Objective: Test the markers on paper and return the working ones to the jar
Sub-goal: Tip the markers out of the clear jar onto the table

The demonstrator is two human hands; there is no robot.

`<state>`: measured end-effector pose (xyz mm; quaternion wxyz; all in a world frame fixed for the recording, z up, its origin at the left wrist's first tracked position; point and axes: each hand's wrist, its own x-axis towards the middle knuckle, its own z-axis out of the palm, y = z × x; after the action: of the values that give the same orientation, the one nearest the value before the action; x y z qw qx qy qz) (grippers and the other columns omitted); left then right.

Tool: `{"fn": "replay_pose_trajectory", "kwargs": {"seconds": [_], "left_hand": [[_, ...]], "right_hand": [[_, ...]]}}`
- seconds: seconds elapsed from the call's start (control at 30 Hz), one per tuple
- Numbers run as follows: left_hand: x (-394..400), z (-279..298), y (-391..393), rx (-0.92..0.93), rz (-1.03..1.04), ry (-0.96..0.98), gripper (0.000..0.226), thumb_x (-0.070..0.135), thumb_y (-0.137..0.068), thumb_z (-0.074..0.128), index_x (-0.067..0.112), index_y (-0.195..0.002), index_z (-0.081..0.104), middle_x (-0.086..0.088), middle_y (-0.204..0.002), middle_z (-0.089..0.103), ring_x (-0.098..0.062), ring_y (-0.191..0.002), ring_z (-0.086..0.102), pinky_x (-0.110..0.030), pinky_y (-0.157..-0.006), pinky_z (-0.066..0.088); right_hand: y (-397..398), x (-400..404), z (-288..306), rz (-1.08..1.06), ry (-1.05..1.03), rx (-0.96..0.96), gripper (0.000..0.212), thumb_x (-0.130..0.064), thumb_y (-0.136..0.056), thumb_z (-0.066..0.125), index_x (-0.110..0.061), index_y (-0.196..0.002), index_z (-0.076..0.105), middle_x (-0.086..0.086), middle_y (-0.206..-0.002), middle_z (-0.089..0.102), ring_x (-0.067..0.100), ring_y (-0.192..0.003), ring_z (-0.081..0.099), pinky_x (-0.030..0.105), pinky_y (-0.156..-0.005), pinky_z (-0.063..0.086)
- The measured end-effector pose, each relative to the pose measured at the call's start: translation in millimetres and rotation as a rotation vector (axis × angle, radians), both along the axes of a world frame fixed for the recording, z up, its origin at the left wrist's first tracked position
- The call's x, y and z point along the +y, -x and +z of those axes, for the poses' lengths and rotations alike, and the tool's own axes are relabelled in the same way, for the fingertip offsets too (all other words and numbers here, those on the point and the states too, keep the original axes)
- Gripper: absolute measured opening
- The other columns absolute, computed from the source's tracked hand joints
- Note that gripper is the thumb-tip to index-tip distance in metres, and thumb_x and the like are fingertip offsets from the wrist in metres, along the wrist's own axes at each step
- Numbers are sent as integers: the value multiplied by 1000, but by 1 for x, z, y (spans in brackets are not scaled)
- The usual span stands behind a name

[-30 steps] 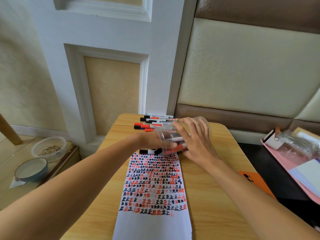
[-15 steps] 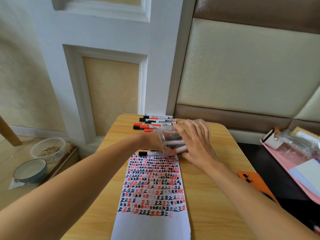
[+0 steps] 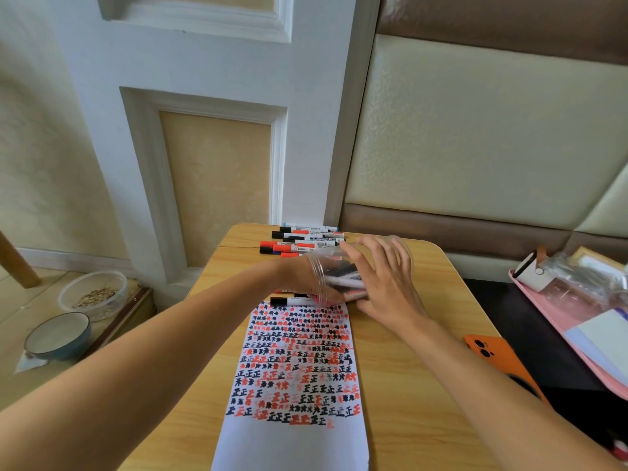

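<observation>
A: Head view: the clear plastic jar (image 3: 343, 266) lies on its side on the bench (image 3: 424, 368), mouth toward 9 o'clock, just beyond the far edge of the test paper (image 3: 299, 368). Several markers show through its wall.

B: State of the hands?

A: The left hand (image 3: 299, 278) is at the jar mouth, partly behind the transparent rim; its fingers seem curled round markers inside, but the plastic blurs them, so I cannot tell its grasp. The right hand (image 3: 380, 280) lies over the jar body from 3 o'clock, fingers spread and slightly curved against the wall, steadying it. Both forearms run in from the near edge and converge on the jar.

B: Procedure for this step?

A: Judged as loading or withdrawing markers at the mouth. Keep the right hand pressing down so the round wall cannot roll. Move markers lengthwise along the jar axis. Keep caps clear of the threaded rim.

B: Other markers?

A: One black-capped marker (image 3: 289, 301) lies crosswise on the bench at the paper's far edge, just at 7 o'clock of the jar mouth. A group of loose markers (image 3: 302, 241) lies at 12 o'clock, by the bench's far edge. Which are tested cannot be told.

B: Hazards?

A: An orange phone (image 3: 499, 362) lies at 4 o'clock, well apart.
</observation>
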<state>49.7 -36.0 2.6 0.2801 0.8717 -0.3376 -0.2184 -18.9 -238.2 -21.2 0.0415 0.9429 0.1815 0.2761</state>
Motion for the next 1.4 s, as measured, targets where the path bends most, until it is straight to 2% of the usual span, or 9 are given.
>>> {"fn": "replay_pose_trajectory", "kwargs": {"seconds": [0.1, 0.2, 0.37, 0.53, 0.67, 0.83, 1.0, 1.17, 1.4], "left_hand": [[-2, -6, -6, -39, 61, -60, 50, 53, -84, 76, 32, -126, 60, 8, -115, 63, -14, -102, 62, -26, -86, 50], [-3, -9, -5, -7, 81, -68, 19, 45, -87, 76, 35, -97, 63, 6, -100, 65, -12, -90, 63, -23, -76, 47], [-6, -7, -3, -25, 42, -30, 16, 32, -96, 69, 38, -91, 54, 14, -90, 56, -1, -80, 54, -11, -73, 45], [-7, -2, 4, -8, 23, 34, 17, 32, -98, 66, 43, -99, 54, 16, -98, 60, -5, -94, 59, -19, -88, 49], [-6, 2, 11, 28, 37, 117, 33, 26, -100, 63, 21, -132, 60, -1, -122, 66, -16, -112, 61, -32, -103, 49], [7, 13, 11, -48, 88, 67, 26, 21, -100, 62, 14, -124, 57, -1, -101, 63, -14, -88, 60, -24, -73, 48], [27, 16, 12, -82, 147, 75, 31, 26, -99, 64, 15, -128, 58, -3, -109, 66, -18, -99, 62, -30, -85, 51], [47, 9, 6, -177, 212, 46, 15, 24, -100, 63, 18, -113, 60, 2, -99, 64, -12, -85, 59, -21, -66, 43], [47, -12, -11, -470, 307, -66, 16, 23, -97, 65, 12, -107, 60, -8, -104, 67, -17, -80, 56, -20, -58, 38]], "right_hand": [[0, 0, -1, 13, -6, -6, 115, -23, -62, 88, -27, -158, 25, 10, -152, 38, 31, -145, 34, 57, -123, 17], [-1, -1, -1, 16, -8, -16, 116, -23, -61, 90, -26, -158, 26, 10, -151, 38, 31, -145, 34, 56, -123, 16], [1, -4, -3, 11, -22, -8, 118, -19, -59, 88, -27, -158, 25, 10, -151, 38, 31, -145, 33, 55, -124, 14], [2, -8, 0, 16, -19, -9, 117, -19, -58, 88, -27, -157, 27, 9, -150, 38, 30, -143, 35, 55, -123, 16], [2, -12, 1, 2, -41, -24, 119, -23, -57, 91, -25, -157, 27, 9, -148, 39, 31, -142, 37, 56, -122, 20], [6, -27, 3, -108, -49, -29, 116, -20, -58, 89, -24, -157, 28, 11, -148, 39, 32, -142, 36, 56, -121, 21], [11, -46, 3, -242, -78, -28, 117, -16, -58, 88, -24, -158, 28, 11, -147, 38, 31, -139, 37, 55, -119, 22], [16, -62, 0, -387, -172, -49, 118, -23, -57, 94, -21, -157, 31, 15, -147, 37, 35, -134, 40, 57, -117, 26], [7, -52, 1, -377, -668, -46, 120, -49, -68, 90, -18, -158, 17, 17, -155, 34, 36, -141, 37, 56, -111, 39]]}}
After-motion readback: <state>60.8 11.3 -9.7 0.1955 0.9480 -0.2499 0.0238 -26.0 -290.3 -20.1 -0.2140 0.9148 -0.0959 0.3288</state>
